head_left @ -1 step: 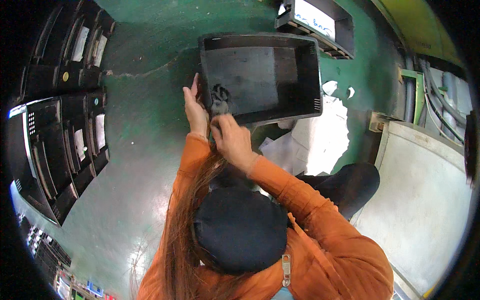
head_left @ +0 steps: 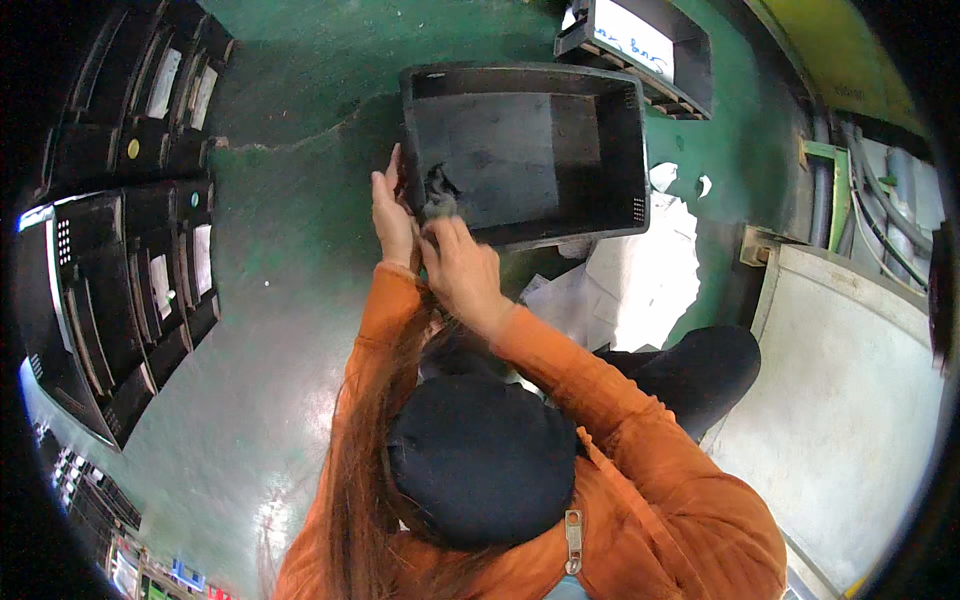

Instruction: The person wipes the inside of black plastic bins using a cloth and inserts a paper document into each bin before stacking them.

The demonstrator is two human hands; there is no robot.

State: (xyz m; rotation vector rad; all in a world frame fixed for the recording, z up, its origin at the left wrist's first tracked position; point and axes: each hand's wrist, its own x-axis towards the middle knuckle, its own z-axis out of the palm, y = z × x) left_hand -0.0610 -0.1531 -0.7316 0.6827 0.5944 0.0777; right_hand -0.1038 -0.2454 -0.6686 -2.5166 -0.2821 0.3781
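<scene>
A black rectangular plastic bin (head_left: 625, 215) is held in front of me with its inside facing up. My left hand (head_left: 394, 225) grips it by the left wall, with the thumb and a fingertip stretched along the outside; the other fingers are hidden. At the near left corner, my right hand (head_left: 465, 275) is closed on a small crumpled grey and black thing, like a rag (head_left: 438, 192). It presses against the inner wall there. Blur and the fingers hide part of it.
Crumpled white paper sheets (head_left: 650, 265) lie on the green floor, right of the bin. Beyond them stands another black bin (head_left: 690, 60) with a white sheet. Stacked black bins (head_left: 90, 290) line the left side. A pale metal cabinet (head_left: 850, 370) is at the right.
The dark part of the rag-like thing has changed shape, and my right hand has shifted very slightly. My left hand keeps its place on the bin.
</scene>
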